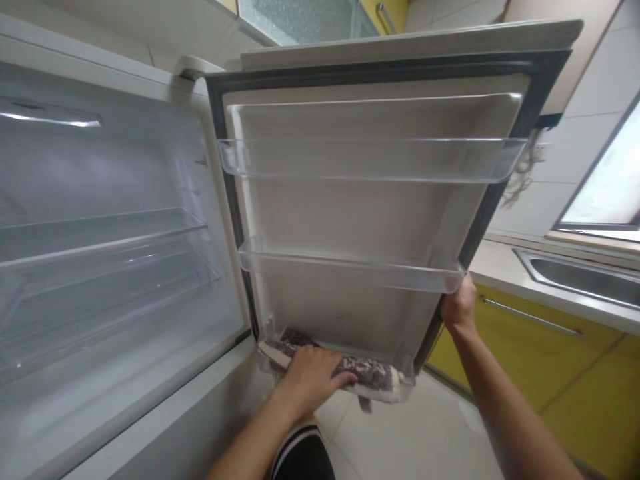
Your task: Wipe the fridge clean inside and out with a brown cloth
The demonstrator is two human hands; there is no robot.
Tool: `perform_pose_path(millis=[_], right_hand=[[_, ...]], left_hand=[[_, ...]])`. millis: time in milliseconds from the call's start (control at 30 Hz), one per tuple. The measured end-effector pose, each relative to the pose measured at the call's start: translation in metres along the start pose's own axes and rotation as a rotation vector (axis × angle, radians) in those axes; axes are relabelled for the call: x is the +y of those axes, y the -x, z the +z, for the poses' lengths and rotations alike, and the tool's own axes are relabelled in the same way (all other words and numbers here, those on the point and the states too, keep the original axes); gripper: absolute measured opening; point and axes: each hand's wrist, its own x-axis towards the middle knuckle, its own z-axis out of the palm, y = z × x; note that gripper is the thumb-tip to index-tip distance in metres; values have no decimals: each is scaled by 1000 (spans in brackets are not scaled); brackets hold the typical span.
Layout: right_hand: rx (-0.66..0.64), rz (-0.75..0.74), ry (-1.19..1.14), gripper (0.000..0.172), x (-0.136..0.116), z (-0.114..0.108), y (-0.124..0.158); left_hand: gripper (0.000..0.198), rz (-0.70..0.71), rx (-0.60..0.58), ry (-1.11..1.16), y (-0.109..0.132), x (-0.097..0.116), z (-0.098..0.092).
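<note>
The fridge door (350, 213) stands wide open in front of me. My left hand (315, 373) is closed over a folded brown and cream patterned cloth (370, 375), which lies along the lowest door shelf (407, 381) and hangs a little over its front. The palm and most fingers are hidden against the cloth. On the far right, my right hand (459, 303) grips the door's outer edge, level with the clear middle door shelf (350, 268); its fingertips are behind the edge.
To the left is the fridge interior (100, 173) with glass shelves (100, 233). A clear upper door shelf (370, 160) spans the door. Yellow cabinets (525, 347) and a counter with a steel sink (585, 277) stand at right. Tiled floor (425, 433) shows below.
</note>
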Motion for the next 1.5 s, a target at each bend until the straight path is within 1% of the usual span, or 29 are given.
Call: perform_pose_path(millis=[100, 167, 200, 233, 267, 333, 400, 467, 500, 533, 600, 633, 700, 800, 833, 900, 967, 1000, 1067, 1133, 1167, 1200, 1267, 1300, 1333, 1367, 1400, 1433, 1500], right_hand=[[17, 5, -17, 78, 1, -1, 2], [15, 14, -28, 76, -3, -1, 4], [12, 16, -36, 76, -6, -1, 5], [9, 14, -44, 77, -8, -1, 7], [7, 8, -49, 77, -10, -1, 8], [10, 0, -40, 80, -14, -2, 9], [12, 14, -4, 83, -16, -2, 9], [2, 38, 22, 86, -18, -1, 7], [-5, 42, 26, 87, -18, -1, 6], [-11, 44, 23, 88, -19, -1, 4], [-20, 48, 11, 90, -21, -2, 3], [-24, 54, 9, 91, -22, -2, 3], [-32, 68, 8, 92, -22, -3, 4], [-31, 83, 1, 90, -22, -4, 7], [-28, 88, -3, 90, -23, -4, 8], [-22, 100, -9, 90, -24, -5, 10], [-15, 106, -10, 89, -27, -6, 13], [-12, 106, -10, 89, -29, -7, 14], [-9, 104, -9, 87, -31, -9, 16], [-14, 103, -9, 86, -32, -10, 17], [-16, 103, -10, 85, -32, -10, 17], [-18, 103, -12, 85, -31, -9, 16], [-24, 101, -25, 84, -27, -6, 12], [-30, 98, -33, 83, -24, -3, 10], [-39, 95, -40, 83, -21, -1, 7], [-50, 91, -43, 82, -17, 2, 3], [-62, 86, -44, 82, -14, 5, 0], [-74, 80, -45, 83, -11, 7, -4], [-82, 75, -51, 85, -5, 13, -9]], left_hand=[[65, -101, -33, -58, 25, -52, -22], [68, -177, -86, -60, 31, -69, -37], [70, -205, -117, -49, 28, -69, -42], [73, -221, -147, -35, 22, -62, -44], [75, -218, -178, -18, 13, -49, -44], [79, -160, -236, 37, -11, -8, -36], [77, -73, -273, 124, -37, 41, -22], [69, -27, -235, 207, -56, 83, -7], [64, -27, -192, 249, -61, 96, 0], [59, -42, -136, 294, -64, 102, 5], [51, -111, 9, 397, -63, 98, 9], [50, -164, 100, 457, -59, 88, 9], [57, -312, 332, 576, -48, 61, 5], [75, -626, 772, 692, -28, 16, -11], [77, -732, 927, 701, -25, 4, -19], [71, -880, 1199, 688, -27, -16, -37], [59, -909, 1362, 658, -43, -25, -54], [56, -888, 1392, 639, -54, -25, -61], [53, -821, 1375, 590, -79, -14, -66], [49, -731, 1288, 543, -99, 12, -58], [47, -643, 1172, 469, -105, 29, -49], [47, -509, 1007, 363, -110, 47, -39], [44, -163, 622, 120, -117, 79, -19], [42, -5, 462, 19, -119, 90, -13], [40, 113, 357, -47, -120, 97, -10], [37, 181, 317, -71, -120, 97, -12], [34, 199, 313, -82, -119, 91, -17], [30, 187, 317, -105, -115, 79, -26], [27, 97, 359, -153, -100, 42, -50]])
